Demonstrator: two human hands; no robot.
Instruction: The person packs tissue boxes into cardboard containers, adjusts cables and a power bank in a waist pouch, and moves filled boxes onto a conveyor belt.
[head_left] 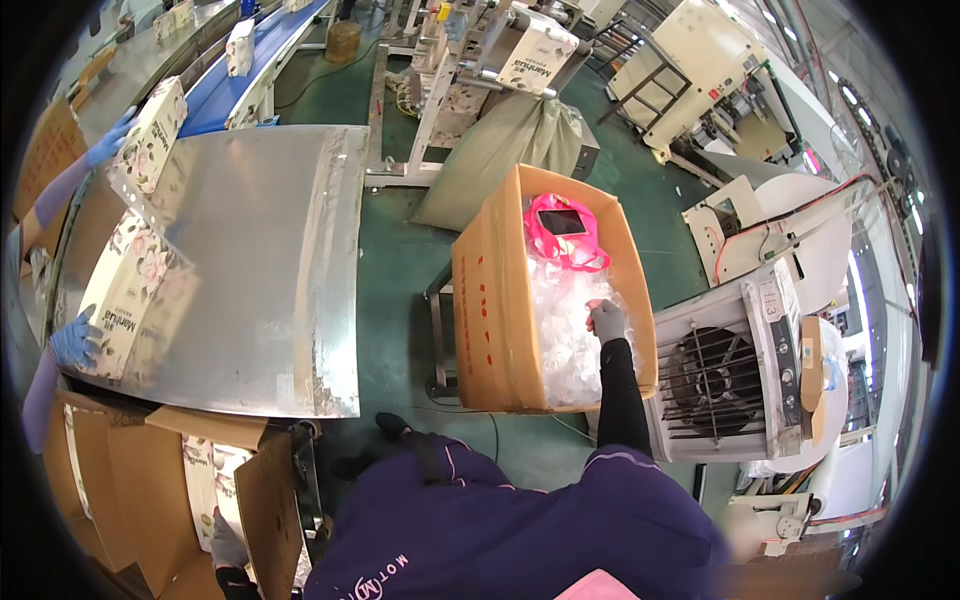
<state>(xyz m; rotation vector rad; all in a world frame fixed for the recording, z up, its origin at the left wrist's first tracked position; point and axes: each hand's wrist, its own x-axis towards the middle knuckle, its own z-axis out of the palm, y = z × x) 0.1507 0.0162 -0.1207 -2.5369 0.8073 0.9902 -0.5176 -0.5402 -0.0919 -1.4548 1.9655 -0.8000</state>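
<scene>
My right hand [606, 321], in a grey glove with bare fingertips, is inside a tall open carton [488, 300]. Its fingers are curled closed over a heap of crumpled clear plastic [570, 335]; what they hold is too small to make out. At the lower left, my left hand [229, 543] reaches into another open carton [150, 480]. Its gloved fingers stretch out along a floral-printed package [203, 485] there, partly hidden by the carton flap [270, 510].
A pink bag [570, 250] and a phone [561, 222] lie on the plastic. Another person's blue-gloved hands [76, 343] touch floral packages [122, 300] on the metal table [270, 280]. A blue conveyor [210, 100] runs beyond it. A fan unit [715, 370] stands right.
</scene>
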